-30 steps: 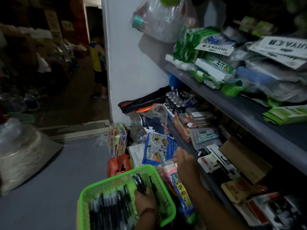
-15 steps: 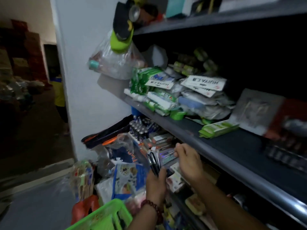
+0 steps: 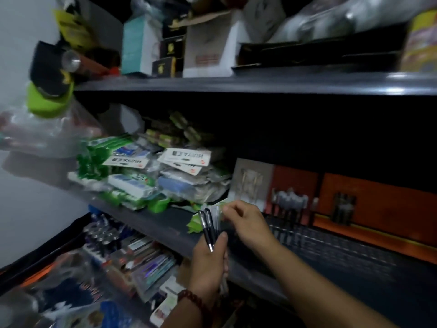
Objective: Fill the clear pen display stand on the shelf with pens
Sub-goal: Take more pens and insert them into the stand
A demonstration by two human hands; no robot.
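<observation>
My left hand grips a bundle of black pens upright in front of the middle shelf's edge. My right hand is just above and to the right, its fingertips pinching the top of one pen in the bundle. The clear pen display stand sits on the middle shelf to the right of my hands, with an orange backing and rows of slots. Several pens stand upright in its back row; most front slots look empty. The picture is blurred.
Packets of green and white stationery are piled on the middle shelf left of the stand. Boxes fill the top shelf. The lower shelf holds pen boxes and packets. A plastic bag and caps hang at the left.
My view has swung up from the green basket to the shelves. My left hand has lifted the pens up to the middle shelf, and my right hand has come onto the bundle's top.
</observation>
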